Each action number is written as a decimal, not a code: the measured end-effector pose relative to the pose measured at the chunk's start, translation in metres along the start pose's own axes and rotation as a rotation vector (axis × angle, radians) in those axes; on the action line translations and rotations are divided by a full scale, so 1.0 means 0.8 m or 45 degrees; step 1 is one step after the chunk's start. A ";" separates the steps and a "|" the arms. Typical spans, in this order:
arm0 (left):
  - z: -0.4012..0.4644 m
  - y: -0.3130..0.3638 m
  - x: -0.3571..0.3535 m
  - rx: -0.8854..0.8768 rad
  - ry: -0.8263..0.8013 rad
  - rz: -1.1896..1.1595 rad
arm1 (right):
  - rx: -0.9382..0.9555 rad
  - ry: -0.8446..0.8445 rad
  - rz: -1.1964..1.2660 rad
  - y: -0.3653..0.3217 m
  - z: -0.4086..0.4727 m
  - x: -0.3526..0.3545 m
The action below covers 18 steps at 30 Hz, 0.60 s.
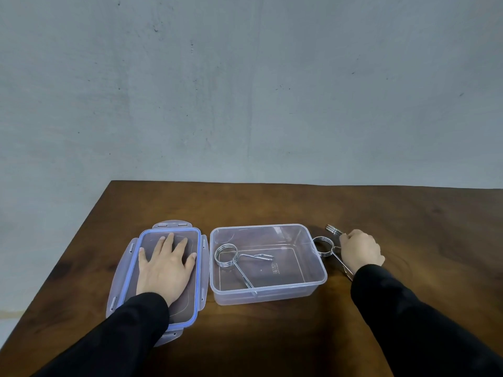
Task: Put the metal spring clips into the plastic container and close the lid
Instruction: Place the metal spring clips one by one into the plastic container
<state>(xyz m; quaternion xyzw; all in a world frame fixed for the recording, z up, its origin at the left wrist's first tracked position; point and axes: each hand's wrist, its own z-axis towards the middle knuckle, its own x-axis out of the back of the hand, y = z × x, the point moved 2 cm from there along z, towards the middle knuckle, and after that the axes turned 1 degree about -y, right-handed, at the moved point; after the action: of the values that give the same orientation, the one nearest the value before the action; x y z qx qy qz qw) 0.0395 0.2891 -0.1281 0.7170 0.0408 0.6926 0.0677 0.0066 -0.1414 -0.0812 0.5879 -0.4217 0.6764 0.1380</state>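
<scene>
A clear plastic container (pixel 321 270) stands open in the middle of the wooden table. One metal spring clip (pixel 227 256) lies inside it, coil at the left, arms pointing right and toward me. To its left lies the lid (pixel 200 268), blue-sealed, with side flaps spread out. My left hand (pixel 163 268) rests flat on the lid, fingers apart. Just right of the container a second spring clip (pixel 323 246) lies on the table, and my right hand (pixel 360 250) closes on its arms. Its coil touches the container's right rim.
The brown wooden table (pixel 272 336) ends at a far edge below a grey wall and at a slanting left edge near the lid. Black sleeves cover both forearms.
</scene>
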 end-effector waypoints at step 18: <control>-0.003 0.000 0.005 -0.009 -0.002 -0.037 | 0.927 -0.548 0.562 -0.154 -0.121 0.071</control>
<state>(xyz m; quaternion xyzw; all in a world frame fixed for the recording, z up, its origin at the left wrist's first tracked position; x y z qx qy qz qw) 0.0369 0.2897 -0.1243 0.7167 0.0486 0.6910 0.0803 0.0098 -0.0135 0.0258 0.6211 -0.2911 0.6562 -0.3145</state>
